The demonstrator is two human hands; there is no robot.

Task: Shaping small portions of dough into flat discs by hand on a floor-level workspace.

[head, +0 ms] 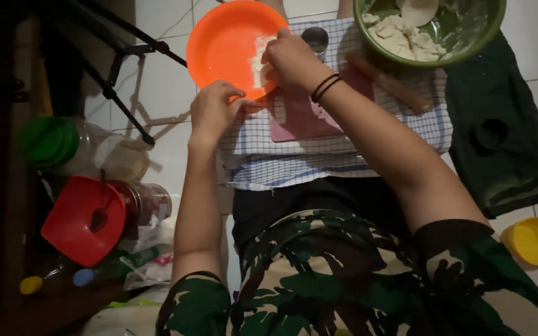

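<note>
Our right hand reaches forward and pinches a small pale piece of dough, pressing or laying it on the near right part of an orange plate. Our left hand curls around the near rim of that plate, thumb on top, steadying it. Both hands are closed on what they hold.

As far as we can judge, the work is at an early stage: only this one piece of dough sits on the plate, while a large lump of dough remains in the green bowl further ahead and to the right, well apart from both hands.

Beneath the right wrist lies a pink board on a checked cloth, spread over the white tiled floor. A wooden rolling pin rests on the cloth beside the bowl, untouched. At left stand a red funnel and jars; a yellow cup sits at the right.
</note>
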